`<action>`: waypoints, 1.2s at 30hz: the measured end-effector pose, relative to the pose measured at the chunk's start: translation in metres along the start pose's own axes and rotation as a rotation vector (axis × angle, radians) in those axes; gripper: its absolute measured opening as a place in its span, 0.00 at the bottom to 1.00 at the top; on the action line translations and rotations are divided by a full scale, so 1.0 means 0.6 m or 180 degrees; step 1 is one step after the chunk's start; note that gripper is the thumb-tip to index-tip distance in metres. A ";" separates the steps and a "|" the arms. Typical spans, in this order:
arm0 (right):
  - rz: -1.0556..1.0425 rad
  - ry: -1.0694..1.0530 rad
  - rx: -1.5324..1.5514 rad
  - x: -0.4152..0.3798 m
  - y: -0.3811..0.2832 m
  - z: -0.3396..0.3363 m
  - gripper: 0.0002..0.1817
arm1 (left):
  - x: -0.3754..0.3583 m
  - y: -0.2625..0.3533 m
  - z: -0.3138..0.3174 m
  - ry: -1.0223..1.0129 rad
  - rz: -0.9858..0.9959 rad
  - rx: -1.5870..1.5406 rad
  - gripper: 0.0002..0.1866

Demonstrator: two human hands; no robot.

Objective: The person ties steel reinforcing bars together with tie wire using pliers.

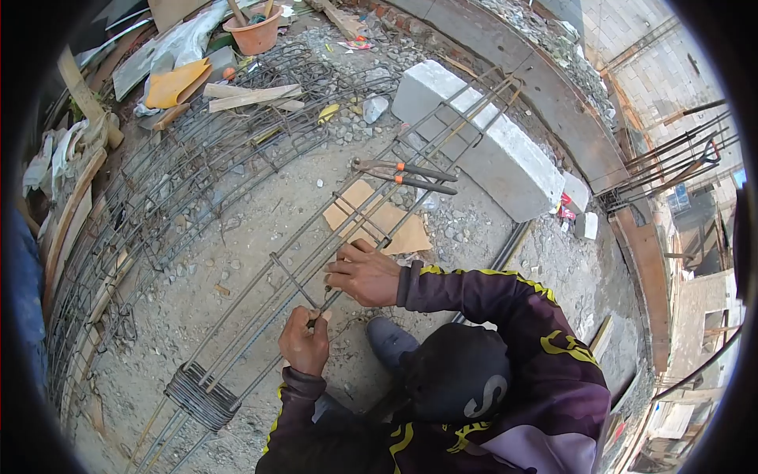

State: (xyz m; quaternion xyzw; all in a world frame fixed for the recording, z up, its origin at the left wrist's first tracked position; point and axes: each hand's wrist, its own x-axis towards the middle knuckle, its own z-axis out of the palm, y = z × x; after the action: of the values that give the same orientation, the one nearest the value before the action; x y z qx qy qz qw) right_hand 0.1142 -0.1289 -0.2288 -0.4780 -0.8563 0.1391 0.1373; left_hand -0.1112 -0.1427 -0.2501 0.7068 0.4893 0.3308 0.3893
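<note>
A long rebar cage (260, 320) runs diagonally under my hands, with square stirrups around its bars. My left hand (305, 341) is closed in a pinch at a stirrup corner; whatever is between its fingertips is too small to make out. Just above it, my right hand (365, 274) curls its fingers at the nearer bar, and what they hold is hidden. Pincers (426, 186) with black and orange handles lie across the cage farther up. A tight bundle of stirrups (204, 397) sits around the bars at the lower left. Beneath the cage lies brown cardboard (410, 229).
A pale concrete block (482, 142) lies under the cage's far end. More tied rebar (181, 178) fills the left side, with wood strips (257, 96) on it. An orange bucket (254, 35) stands at the back. My shoe (388, 342) is close to the cage.
</note>
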 end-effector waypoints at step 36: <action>0.0179 0.1815 0.1623 -0.049 0.005 0.166 0.22 | 0.001 -0.006 0.006 -0.0149 -0.0408 -0.0096 0.08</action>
State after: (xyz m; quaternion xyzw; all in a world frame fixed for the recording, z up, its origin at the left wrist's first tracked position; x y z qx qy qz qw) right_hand 0.0949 -0.1634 -0.3251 -0.4714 -0.7082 0.2128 0.4807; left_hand -0.1094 -0.1423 -0.2550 0.6756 0.5193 0.2959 0.4316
